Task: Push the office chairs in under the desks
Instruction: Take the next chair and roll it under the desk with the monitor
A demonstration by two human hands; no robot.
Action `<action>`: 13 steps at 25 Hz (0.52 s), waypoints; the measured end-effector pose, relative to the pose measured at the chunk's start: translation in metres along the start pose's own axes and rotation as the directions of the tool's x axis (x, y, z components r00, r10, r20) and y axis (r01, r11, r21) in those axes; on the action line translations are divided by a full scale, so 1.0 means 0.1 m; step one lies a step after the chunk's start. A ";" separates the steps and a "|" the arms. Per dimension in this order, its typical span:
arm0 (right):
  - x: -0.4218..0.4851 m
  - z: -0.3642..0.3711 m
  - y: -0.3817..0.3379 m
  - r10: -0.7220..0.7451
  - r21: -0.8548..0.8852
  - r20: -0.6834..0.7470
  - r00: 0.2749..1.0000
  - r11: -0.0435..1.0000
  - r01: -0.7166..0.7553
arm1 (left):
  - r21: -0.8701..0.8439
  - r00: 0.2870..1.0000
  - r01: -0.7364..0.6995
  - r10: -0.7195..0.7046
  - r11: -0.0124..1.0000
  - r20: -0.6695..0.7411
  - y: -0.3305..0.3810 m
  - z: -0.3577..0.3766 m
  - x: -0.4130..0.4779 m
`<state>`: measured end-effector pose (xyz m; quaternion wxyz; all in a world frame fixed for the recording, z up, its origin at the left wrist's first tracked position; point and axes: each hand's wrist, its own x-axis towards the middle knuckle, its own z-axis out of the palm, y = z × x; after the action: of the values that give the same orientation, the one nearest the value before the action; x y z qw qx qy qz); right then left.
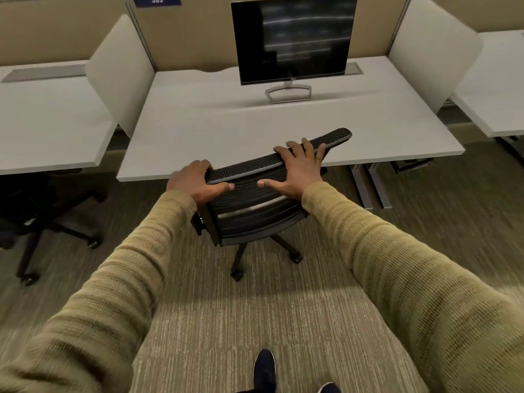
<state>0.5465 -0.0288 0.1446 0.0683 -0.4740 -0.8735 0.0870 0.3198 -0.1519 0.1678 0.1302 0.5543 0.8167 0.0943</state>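
One chair (249, 214), left hand (192, 180) gripping backrest corner, right hand (297, 171) flat atop.

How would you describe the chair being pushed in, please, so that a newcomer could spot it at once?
Find the middle desk, the one bearing the dark monitor. At its front edge stands a black mesh-backed chair. Unlike the black chair left of it, it has a left hand and right hand on its backrest.

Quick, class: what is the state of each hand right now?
Left hand: grips the top corner of the chair back, fingers curled over it.
Right hand: open, spread fingers pressing on the chair back's top edge.
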 end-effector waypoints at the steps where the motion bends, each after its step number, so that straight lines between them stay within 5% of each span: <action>1: 0.08 -0.01 -0.04 -0.011 -0.002 0.035 0.999 1.000 0.011 | 0.012 1.000 0.005 -0.005 1.000 -0.005 -0.06 -0.02 0.07; 13: 0.32 0.08 -0.36 -0.050 -0.028 0.046 0.998 0.998 0.051 | 0.192 0.998 -0.007 0.017 0.981 -0.053 -0.47 -0.14 0.42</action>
<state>0.4980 -0.0225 0.1455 0.0437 -0.4506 -0.8877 0.0834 0.2589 -0.1304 0.1620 0.0534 0.5664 0.8218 0.0311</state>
